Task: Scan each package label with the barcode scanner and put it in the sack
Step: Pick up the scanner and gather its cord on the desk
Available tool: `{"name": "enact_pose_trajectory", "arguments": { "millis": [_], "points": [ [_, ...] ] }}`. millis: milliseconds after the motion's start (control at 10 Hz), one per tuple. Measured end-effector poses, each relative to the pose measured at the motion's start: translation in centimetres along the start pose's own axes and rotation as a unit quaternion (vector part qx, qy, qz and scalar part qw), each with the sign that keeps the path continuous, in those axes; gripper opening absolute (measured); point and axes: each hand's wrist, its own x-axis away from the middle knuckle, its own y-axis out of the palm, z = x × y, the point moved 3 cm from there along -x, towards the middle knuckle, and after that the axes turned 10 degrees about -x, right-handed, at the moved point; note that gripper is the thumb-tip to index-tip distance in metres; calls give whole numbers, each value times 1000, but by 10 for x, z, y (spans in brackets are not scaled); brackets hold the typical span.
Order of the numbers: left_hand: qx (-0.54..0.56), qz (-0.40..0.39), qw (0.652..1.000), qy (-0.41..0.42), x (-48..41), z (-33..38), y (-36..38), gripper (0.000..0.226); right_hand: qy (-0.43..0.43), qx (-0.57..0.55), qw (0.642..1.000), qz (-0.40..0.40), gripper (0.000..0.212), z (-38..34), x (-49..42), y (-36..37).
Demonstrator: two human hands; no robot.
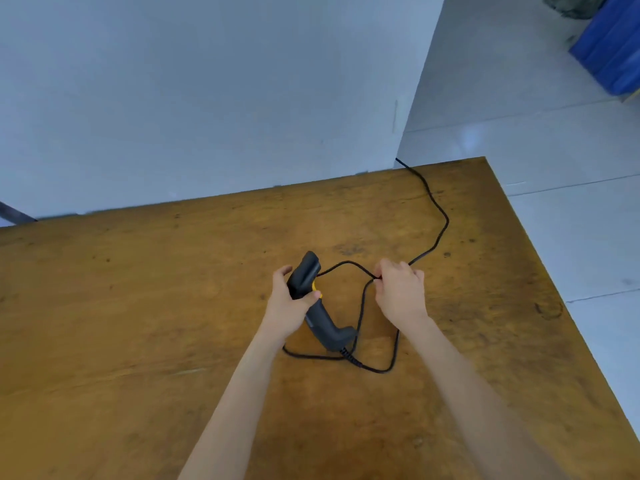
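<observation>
A dark grey barcode scanner (325,323) with a yellow trigger lies on the wooden table (138,306). My left hand (289,303) grips its head end, thumb by the yellow trigger. Its black cable (433,199) loops around the handle and runs off the table's far edge. My right hand (398,292) pinches that cable just right of the scanner. No package or sack is in view.
A pale wall stands behind the table's far edge. To the right is a light tiled floor, with a blue bin (613,46) at the top right corner. The table's right edge runs diagonally down the right side.
</observation>
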Motion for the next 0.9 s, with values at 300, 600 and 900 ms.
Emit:
{"name": "enact_pose_trajectory", "arguments": {
  "millis": [300, 600, 900],
  "points": [
    [-81, -19, 993, 89, -47, 58, 83, 69, 157, -58, 983, 80, 14, 74, -13, -41],
    [-101, 23, 982, 156, -67, 65, 97, 63, 160, -99, 978, 88, 12, 91, -1, -35],
    [-169, 37, 972, 160, -43, 41, 78, 67, 167, -128, 974, 88, 31, 83, 25, -28]
  ]
}}
